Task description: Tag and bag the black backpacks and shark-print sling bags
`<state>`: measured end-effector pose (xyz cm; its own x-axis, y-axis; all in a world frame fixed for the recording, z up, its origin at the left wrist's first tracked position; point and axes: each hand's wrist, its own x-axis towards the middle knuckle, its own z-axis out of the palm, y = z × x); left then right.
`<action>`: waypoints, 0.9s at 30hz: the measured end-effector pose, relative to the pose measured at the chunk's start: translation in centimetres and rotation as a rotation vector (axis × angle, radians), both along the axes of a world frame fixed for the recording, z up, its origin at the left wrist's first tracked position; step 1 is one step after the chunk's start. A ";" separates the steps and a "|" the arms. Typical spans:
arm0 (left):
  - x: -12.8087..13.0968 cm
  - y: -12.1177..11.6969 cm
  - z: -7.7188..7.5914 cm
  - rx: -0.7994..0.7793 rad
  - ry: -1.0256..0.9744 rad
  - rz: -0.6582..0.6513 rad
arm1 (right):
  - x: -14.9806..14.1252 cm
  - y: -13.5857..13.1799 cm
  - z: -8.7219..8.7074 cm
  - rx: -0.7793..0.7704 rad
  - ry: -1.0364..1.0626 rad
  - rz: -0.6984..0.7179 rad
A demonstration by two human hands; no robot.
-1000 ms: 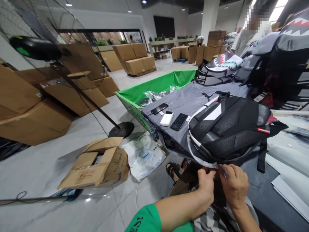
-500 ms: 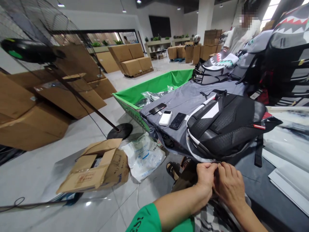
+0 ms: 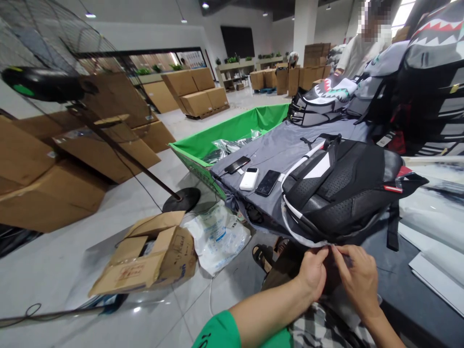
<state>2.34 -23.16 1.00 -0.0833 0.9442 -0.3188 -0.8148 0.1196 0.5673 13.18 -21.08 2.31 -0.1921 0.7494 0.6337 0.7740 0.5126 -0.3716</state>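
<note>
A black backpack (image 3: 344,188) with perforated padding and a pale edge strip lies on the grey-covered table, its lower edge at the table's near side. My left hand (image 3: 313,271) is closed in a pinch at that lower edge. Right beside it, my right hand (image 3: 357,273) also pinches there, thumb and forefinger together. The small part between my fingertips is hidden, so I cannot tell whether it is a zip or the trim. Below my hands, a black-and-white patterned item (image 3: 315,326) is partly covered by my forearms.
Two dark phones (image 3: 268,182) and a white power bank (image 3: 249,179) lie left of the backpack. A green-lined bin (image 3: 232,128) adjoins the table. Stacked shark-print backpacks (image 3: 435,53) and a person (image 3: 366,48) are behind. An open carton (image 3: 145,261) and fan stand (image 3: 181,199) occupy the floor.
My right hand has shifted slightly right, its fingers a little more apart from my left hand. My left hand has moved slightly down and right. The backpack lies nearly as before.
</note>
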 end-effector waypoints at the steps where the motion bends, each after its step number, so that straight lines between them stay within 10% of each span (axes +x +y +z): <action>1: 0.4 0.5 -0.3 0.015 -0.076 -0.023 | 0.3 0.2 0.1 -0.080 0.054 0.016; 9: 0.8 0.8 -0.7 0.098 -0.067 -0.133 | 2.0 1.8 1.1 -0.613 0.249 0.070; 22: 1.2 0.6 -0.7 -0.044 -0.011 -0.119 | 2.2 1.0 0.5 -0.447 0.371 -0.015; 27: 1.0 0.4 -0.8 -0.220 0.066 -0.172 | 10.9 -3.6 2.6 -0.347 0.397 -0.442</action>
<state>3.38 -22.73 0.21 0.0450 0.8548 -0.5170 -0.7341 0.3793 0.5633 24.08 -24.66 4.87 0.3752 0.8762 0.3025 0.6545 -0.0193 -0.7558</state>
